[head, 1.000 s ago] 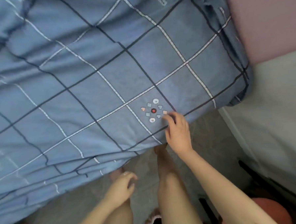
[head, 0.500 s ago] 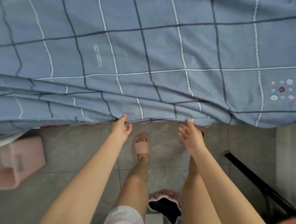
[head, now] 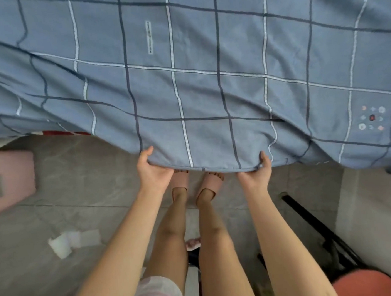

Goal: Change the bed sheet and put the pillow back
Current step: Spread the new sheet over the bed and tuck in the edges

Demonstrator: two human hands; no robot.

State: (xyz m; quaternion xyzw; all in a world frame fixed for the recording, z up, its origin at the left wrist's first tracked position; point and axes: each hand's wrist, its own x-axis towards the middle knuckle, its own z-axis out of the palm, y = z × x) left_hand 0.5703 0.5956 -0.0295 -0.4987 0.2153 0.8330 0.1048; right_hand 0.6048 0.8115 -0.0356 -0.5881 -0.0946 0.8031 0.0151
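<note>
— Where did we find the bed sheet (head: 187, 91)?

— We saw it spread across the whole top of the view, blue with dark and white checks. Its near hem hung out over the grey tiled floor (head: 82, 176).

— And the hands?

— Both were clamped on that hem. The left hand (head: 152, 170) had its thumb on top of the cloth and its fingers tucked underneath. The right hand (head: 257, 174) gripped the same way, well apart from the left, and the hem ran nearly straight between them.

— What else did we note?

— A pair of pink slippers (head: 180, 180) stood on the floor just under the hem, between the two hands. An embroidered motif (head: 372, 118) sat near the sheet's right end. A pink box (head: 10, 178) stood at the far left, with crumpled white paper (head: 68, 242) lying near it. Black bars (head: 307, 221) and an orange-red round thing (head: 364, 283) showed at lower right; we could not tell what those were.
</note>
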